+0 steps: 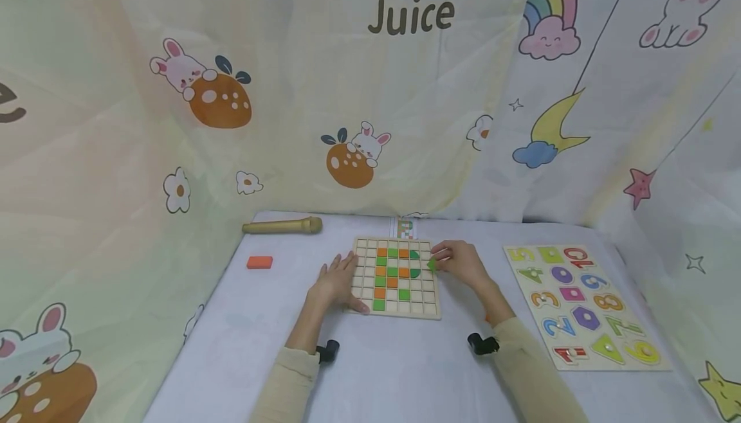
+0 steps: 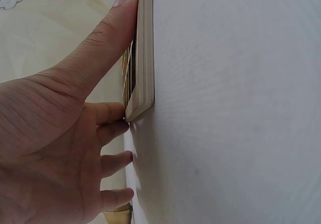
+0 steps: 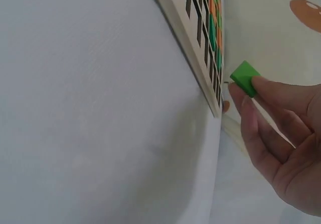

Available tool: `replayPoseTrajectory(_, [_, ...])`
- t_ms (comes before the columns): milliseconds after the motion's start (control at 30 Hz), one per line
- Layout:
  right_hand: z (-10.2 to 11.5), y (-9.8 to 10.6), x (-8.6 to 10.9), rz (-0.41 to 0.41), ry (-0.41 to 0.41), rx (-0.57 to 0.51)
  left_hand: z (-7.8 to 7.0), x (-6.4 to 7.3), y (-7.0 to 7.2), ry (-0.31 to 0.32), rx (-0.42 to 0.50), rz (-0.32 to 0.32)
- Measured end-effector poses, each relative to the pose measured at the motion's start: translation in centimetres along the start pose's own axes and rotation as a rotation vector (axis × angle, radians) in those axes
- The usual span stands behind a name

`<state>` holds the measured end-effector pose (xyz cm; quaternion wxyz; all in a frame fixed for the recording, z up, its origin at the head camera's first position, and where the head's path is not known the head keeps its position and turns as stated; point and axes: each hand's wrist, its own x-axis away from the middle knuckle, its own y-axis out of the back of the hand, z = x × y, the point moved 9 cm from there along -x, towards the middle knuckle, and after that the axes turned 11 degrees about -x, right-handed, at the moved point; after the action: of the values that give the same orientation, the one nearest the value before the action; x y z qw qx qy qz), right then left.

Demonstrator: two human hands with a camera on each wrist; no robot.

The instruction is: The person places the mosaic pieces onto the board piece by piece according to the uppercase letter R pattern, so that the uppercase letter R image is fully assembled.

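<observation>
A wooden grid board (image 1: 425,307) lies flat on the table, with green and orange tiles in several of its cells. My left hand (image 1: 334,281) rests against the board's left side, fingers spread; the left wrist view shows the thumb (image 2: 108,35) along the board's near edge and fingertips at its corner. Just beyond the board's right edge, my right hand (image 1: 461,262) pinches a small green block (image 3: 245,77) between thumb and fingers. In the right wrist view that block is held up off the table, apart from the board.
At the right lies a number and shape puzzle board (image 1: 587,307). A gold toy microphone (image 1: 282,225) is at the back left, an orange block (image 1: 259,262) in front of it. Behind the grid board stands a small pattern card (image 1: 405,227). Printed cloth hangs around the table.
</observation>
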<state>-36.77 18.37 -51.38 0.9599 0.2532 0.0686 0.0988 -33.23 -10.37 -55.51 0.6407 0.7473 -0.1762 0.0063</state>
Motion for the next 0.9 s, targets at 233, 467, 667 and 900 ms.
replayPoseTrajectory(233, [1.4,-1.3,-1.9,-0.031,0.037,0.090,0.3,-0.3,-0.2,0.009,-0.014,0.008])
replayPoseTrajectory(467, [1.0,-2.7,-3.2,0.006,0.008,0.122,-0.1,0.3,0.3,-0.006,-0.005,0.010])
replayPoseTrajectory(667, [0.5,-3.5,-3.8,0.038,0.015,0.138,-0.3,0.6,0.6,-0.006,-0.015,-0.004])
replayPoseTrajectory(900, [0.2,-4.2,-4.1,0.063,0.036,0.158,-0.3,0.5,0.4,-0.006,-0.027,0.001])
